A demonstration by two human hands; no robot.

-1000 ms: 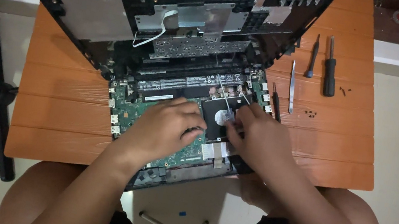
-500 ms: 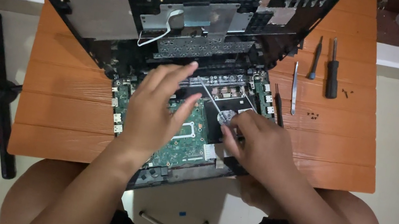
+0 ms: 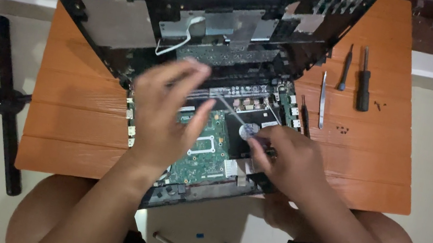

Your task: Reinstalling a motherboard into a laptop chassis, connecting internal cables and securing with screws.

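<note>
With the laptop (image 3: 213, 38) already opened on the orange table (image 3: 374, 167) and its green board (image 3: 205, 149) bared, a small part is pinched by the right hand (image 3: 286, 160) while the left hand (image 3: 167, 113) is spread open above

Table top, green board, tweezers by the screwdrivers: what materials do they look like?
Table top: looks like wood, orange-stained, with plank seams and a low sheen. Green board: seems a lacquered circuit board, with pale traces and small soldered parts. Tweezers: likely bare steel, thin, silvery and reflective.
</note>
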